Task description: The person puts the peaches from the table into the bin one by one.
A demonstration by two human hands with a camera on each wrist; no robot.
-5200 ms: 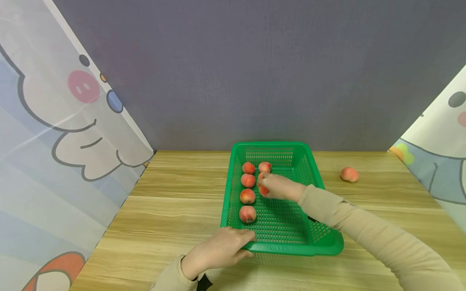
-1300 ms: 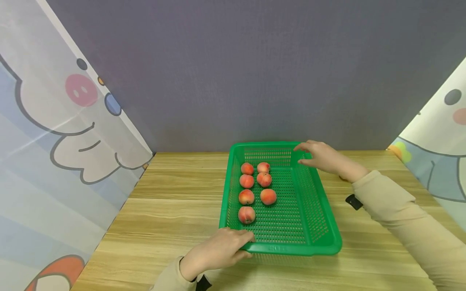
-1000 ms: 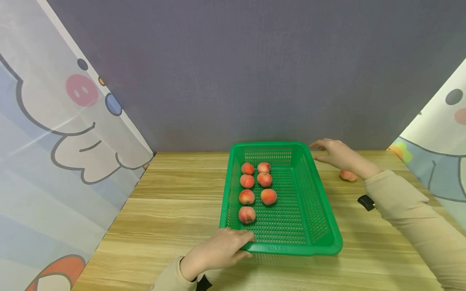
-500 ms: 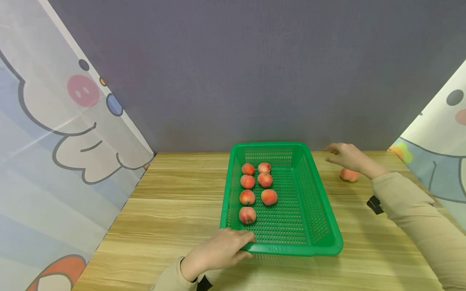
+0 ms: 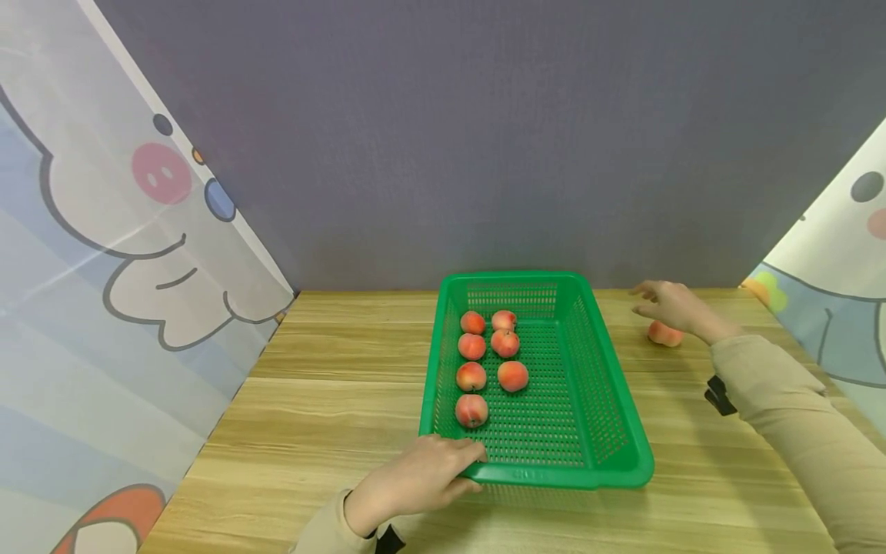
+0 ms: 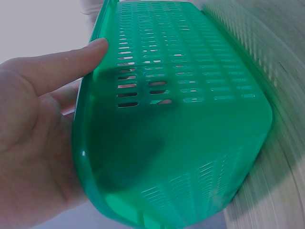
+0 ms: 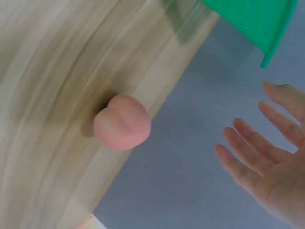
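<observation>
In the head view my left hand (image 5: 421, 475) grips the near left corner of a green plastic basket (image 5: 554, 475). The left wrist view has the thumb (image 6: 71, 64) on the basket's outer wall, the other fingers behind the rim. Inside lie several peaches: a column along the left side, ending with a near peach (image 5: 471, 412), and three beside it, the nearest being another peach (image 5: 513, 376). My right hand (image 5: 674, 305) hovers, fingers spread and holding nothing, just above and left of a loose peach (image 5: 666, 334) on the table. That same peach (image 7: 123, 122) shows whole in the right wrist view, apart from the fingers.
The basket stands on a light wooden table (image 5: 332, 408). A grey wall (image 5: 443, 146) rises behind the table's far edge. Cartoon-printed panels flank it, a left panel (image 5: 83, 323) and a right panel (image 5: 851, 331). The basket's right rim lies between its peaches and the loose one.
Over five seconds my right hand has set a peach down in the basket's second column, then moved right past the rim and lowered toward the loose peach. My left hand has stayed on the rim.
</observation>
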